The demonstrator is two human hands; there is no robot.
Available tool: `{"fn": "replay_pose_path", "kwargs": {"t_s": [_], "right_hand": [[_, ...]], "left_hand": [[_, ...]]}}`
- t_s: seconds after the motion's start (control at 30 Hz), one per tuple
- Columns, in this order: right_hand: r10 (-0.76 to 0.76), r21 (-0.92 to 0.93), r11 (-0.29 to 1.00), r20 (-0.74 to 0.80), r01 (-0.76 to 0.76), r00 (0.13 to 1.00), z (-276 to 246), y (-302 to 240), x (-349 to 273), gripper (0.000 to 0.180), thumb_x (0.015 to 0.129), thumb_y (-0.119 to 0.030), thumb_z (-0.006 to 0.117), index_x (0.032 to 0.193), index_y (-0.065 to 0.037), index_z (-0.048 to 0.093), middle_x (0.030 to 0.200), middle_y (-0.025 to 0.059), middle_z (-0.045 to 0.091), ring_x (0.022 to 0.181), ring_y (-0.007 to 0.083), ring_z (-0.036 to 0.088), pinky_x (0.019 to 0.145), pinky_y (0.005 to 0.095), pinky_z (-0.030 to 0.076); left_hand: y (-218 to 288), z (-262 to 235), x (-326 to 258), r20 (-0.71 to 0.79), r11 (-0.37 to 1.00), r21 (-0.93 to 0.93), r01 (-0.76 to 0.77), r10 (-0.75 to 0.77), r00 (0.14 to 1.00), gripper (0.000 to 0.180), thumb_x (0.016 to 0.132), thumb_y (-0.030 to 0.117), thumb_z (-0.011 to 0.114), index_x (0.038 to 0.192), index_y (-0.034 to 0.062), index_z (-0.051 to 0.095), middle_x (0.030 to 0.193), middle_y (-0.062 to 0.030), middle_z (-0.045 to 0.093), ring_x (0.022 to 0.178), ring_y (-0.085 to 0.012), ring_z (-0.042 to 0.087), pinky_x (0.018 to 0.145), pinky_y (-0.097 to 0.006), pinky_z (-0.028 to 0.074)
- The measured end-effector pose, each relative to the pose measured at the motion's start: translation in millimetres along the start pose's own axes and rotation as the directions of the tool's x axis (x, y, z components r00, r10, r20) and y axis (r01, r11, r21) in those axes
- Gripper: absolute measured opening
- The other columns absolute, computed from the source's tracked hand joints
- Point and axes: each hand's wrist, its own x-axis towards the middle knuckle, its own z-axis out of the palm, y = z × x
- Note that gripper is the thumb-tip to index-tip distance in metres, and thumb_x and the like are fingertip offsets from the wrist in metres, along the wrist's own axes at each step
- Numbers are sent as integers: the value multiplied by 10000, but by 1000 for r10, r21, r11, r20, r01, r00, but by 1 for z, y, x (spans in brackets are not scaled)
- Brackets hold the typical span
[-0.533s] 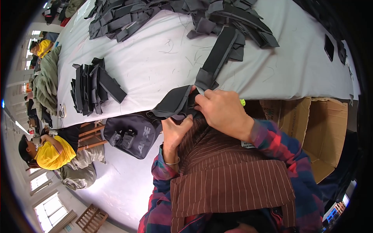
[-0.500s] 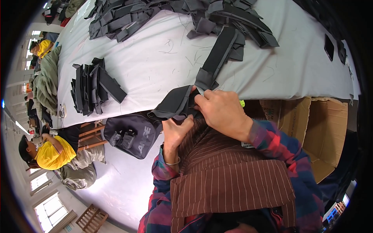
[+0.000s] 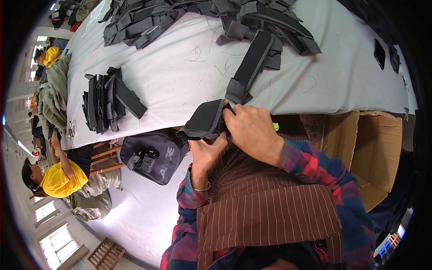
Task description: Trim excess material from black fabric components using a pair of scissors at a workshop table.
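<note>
At the table's near edge I hold a dark grey fabric strip (image 3: 203, 118), folded and bent, between both hands. My left hand (image 3: 207, 153) is closed on its lower side, thumb pressed against the cloth. Curled over the strip's right end is my right hand (image 3: 253, 131); its fingertips are partly hidden, and so is the part of the cloth they pinch. Just beyond my hands, a stack of similar grey strips (image 3: 250, 63) lies slanted on the white-covered table (image 3: 180, 67).
A larger heap of grey strips (image 3: 153, 22) spreads along the far side, with a smaller bundle (image 3: 105, 100) at left. A black phone (image 3: 379, 54) lies at right. Below the table are an open cardboard box (image 3: 373, 153) and a black bag (image 3: 153, 157). A person in yellow (image 3: 63, 177) sits at left.
My right hand has shifted slightly left, and the held strip has tilted a little. At left, the person in yellow has raised their hands.
</note>
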Motion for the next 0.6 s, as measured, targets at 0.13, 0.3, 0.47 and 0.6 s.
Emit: {"fn": "replay_pose_path", "kwargs": {"t_s": [0.13, 0.3, 0.47, 0.6], "right_hand": [[-17, 48, 999, -7, 18, 1000, 3, 4, 0, 136, 777, -141, 619, 855, -31, 606, 749, 120, 611, 686, 290, 647, 556, 412, 514], [-33, 154, 987, -80, 45, 996, 10, 11, -2, 129, 824, -184, 631, 848, -59, 608, 743, 89, 601, 682, 284, 634, 554, 417, 496], [-29, 146, 988, -93, 43, 995, 6, 9, -2, 128, 830, -187, 643, 828, -67, 600, 727, 71, 585, 686, 278, 622, 558, 410, 483], [-12, 175, 984, -95, 29, 995, -3, 9, -2, 118, 825, -181, 654, 824, -75, 601, 721, 72, 579, 690, 284, 618, 565, 407, 479]], "left_hand": [[4, 3, 1, -23, 999, -46, -21, 20, 1000, 517, 666, -83, 581, 1182, -72, 544, 1148, -108, 603, 1062, -167, 545, 945, -279, 407], [4, 3, 3, -16, 992, -126, -7, 5, 1000, 550, 661, -95, 551, 1210, -80, 520, 1204, -154, 598, 1136, -205, 551, 974, -298, 411], [4, -1, 3, 15, 997, -67, -25, 26, 1000, 566, 643, -107, 507, 1208, -87, 529, 1241, -179, 585, 1175, -233, 549, 968, -310, 438], [7, 2, 5, -31, 991, -124, -50, 47, 998, 498, 665, -82, 551, 1162, -61, 576, 1176, -103, 631, 979, -143, 577, 899, -273, 440]]}}
